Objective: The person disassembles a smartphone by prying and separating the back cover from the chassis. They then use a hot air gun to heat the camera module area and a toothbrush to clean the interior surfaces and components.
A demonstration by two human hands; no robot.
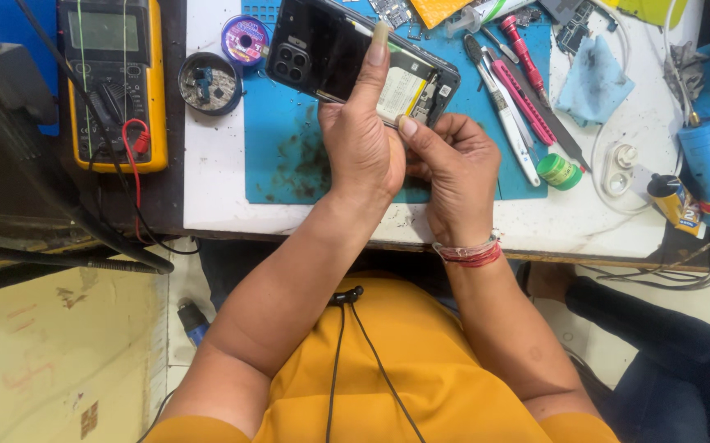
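A black smartphone [322, 49] with its back cover partly lifted sits tilted above the blue work mat [289, 156]; the battery and inner parts [404, 86] show at its lower right end. My left hand [360, 135] holds the phone, with the index finger stretched up across the back cover. My right hand [452, 168] grips the phone's lower right edge, thumb tip pressed at the gap beside the battery. A red thread band [470, 253] is on my right wrist.
A yellow multimeter [113, 82] with red and black leads lies at the left. A round tin of small parts [210, 82] and a purple wire spool [245, 38] sit near the phone. Screwdrivers and tweezers [515, 107], a green cap [558, 171], a blue cloth [593, 82] lie right.
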